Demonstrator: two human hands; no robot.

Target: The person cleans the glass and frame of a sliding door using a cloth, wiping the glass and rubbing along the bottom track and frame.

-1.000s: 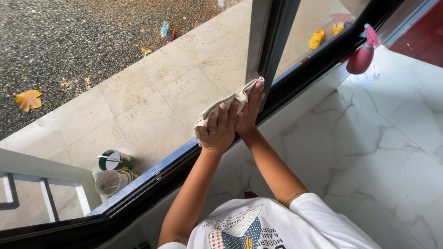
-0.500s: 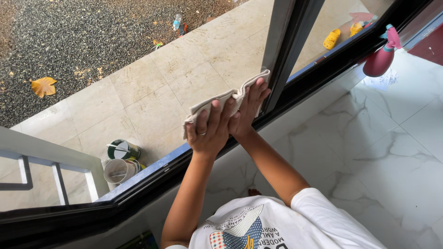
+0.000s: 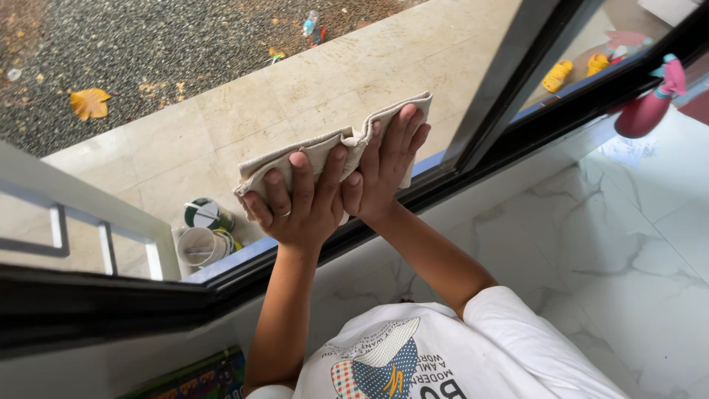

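Both hands, left hand (image 3: 299, 210) and right hand (image 3: 388, 166), press flat on the cloth (image 3: 325, 151). The cloth has slid left along the glass (image 3: 221, 111), away from the frame (image 3: 509, 81).

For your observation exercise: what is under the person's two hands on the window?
A folded beige cloth lies under the left hand and right hand, against the glass. The cloth's middle is covered.

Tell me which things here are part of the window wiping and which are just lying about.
In use: beige cloth, pressed flat on the window glass by left hand and right hand; pink spray bottle likely.

Lying about: paint cans, yellow leaf, yellow sandals.
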